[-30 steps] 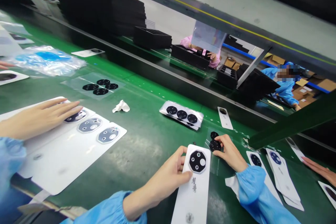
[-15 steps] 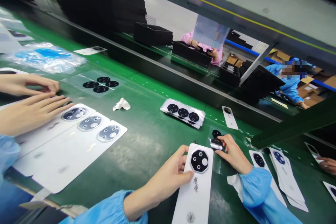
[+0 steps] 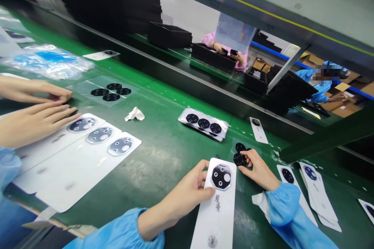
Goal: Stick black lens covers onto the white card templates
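Note:
My left hand [image 3: 187, 190] grips the left edge of a white phone back cover [image 3: 216, 210] lying on the green belt, thumb near its black octagonal camera piece [image 3: 221, 176]. My right hand [image 3: 258, 169] rests just right of the cover's top, its fingertips pinched on a small black octagonal lens piece [image 3: 239, 159] on a clear film sheet. Another black piece [image 3: 240, 147] lies just beyond it.
A co-worker's two hands [image 3: 32, 122] press on white covers [image 3: 78, 155] at the left. A packet of black pieces [image 3: 204, 123], a film with black pieces [image 3: 109, 91], a crumpled scrap [image 3: 134, 114] and more white covers [image 3: 315, 196] lie on the belt. Black trays stand behind the rail.
The co-worker's second hand has come in at the far left. My right hand has shifted slightly on the black piece; the left hand still holds the cover. The hand at the far right has left view.

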A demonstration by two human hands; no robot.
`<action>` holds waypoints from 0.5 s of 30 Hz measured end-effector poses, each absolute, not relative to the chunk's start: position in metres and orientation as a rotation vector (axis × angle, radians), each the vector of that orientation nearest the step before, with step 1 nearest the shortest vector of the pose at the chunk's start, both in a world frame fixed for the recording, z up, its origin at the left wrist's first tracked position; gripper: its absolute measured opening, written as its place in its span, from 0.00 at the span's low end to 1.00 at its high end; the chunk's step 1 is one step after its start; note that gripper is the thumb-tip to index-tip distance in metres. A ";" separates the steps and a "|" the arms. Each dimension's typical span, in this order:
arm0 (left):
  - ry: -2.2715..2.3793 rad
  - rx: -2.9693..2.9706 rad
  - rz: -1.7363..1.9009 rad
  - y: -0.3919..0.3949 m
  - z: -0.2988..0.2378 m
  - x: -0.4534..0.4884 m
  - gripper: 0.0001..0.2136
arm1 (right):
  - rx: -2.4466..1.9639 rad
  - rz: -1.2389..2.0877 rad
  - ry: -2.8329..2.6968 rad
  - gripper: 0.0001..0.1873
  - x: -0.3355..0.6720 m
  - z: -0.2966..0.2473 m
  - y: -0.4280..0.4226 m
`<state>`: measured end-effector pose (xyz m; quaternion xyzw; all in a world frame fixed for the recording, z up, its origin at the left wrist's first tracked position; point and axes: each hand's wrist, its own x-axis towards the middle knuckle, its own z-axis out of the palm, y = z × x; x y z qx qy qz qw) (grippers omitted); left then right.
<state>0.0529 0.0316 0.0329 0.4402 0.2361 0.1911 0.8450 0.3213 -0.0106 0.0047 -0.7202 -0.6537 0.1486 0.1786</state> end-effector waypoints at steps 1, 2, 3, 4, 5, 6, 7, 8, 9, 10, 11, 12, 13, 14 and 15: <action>0.494 0.928 0.404 0.032 0.032 0.053 0.15 | -2.036 0.423 -1.845 0.20 0.322 0.004 -0.010; 0.489 0.928 0.406 0.032 0.032 0.053 0.16 | -2.036 0.424 -1.842 0.19 0.322 0.004 -0.010; 0.484 0.929 0.409 0.032 0.032 0.054 0.16 | -2.036 0.423 -1.841 0.19 0.323 0.003 -0.010; 0.480 0.930 0.412 0.033 0.031 0.054 0.16 | -2.035 0.420 -1.842 0.19 0.323 0.003 -0.009; 0.477 0.930 0.414 0.033 0.031 0.054 0.16 | -2.032 0.414 -1.846 0.19 0.323 0.004 -0.009; 0.475 0.931 0.415 0.033 0.031 0.055 0.16 | -2.028 0.406 -1.854 0.18 0.322 0.005 -0.010; 0.473 0.933 0.416 0.033 0.031 0.055 0.16 | -2.022 0.397 -1.864 0.18 0.322 0.006 -0.010; 0.470 0.937 0.417 0.033 0.031 0.055 0.16 | -2.014 0.387 -1.878 0.18 0.321 0.007 -0.011; 0.468 0.941 0.418 0.033 0.030 0.055 0.16 | -2.005 0.377 -1.894 0.18 0.320 0.008 -0.011; 0.466 0.946 0.418 0.033 0.030 0.054 0.16 | -1.994 0.367 -1.912 0.19 0.319 0.009 -0.012; 0.464 0.950 0.419 0.033 0.030 0.054 0.16 | -1.985 0.356 -1.930 0.20 0.318 0.010 -0.012; 0.462 0.953 0.421 0.033 0.030 0.054 0.16 | -1.976 0.345 -1.947 0.20 0.317 0.011 -0.013; 0.462 0.956 0.420 0.033 0.029 0.054 0.15 | -1.968 0.334 -1.961 0.21 0.316 0.011 -0.013; 0.462 0.959 0.419 0.033 0.029 0.054 0.15 | -1.963 0.323 -1.971 0.22 0.315 0.011 -0.014; 0.463 0.962 0.418 0.033 0.029 0.054 0.15 | -1.961 0.316 -1.978 0.22 0.315 0.011 -0.014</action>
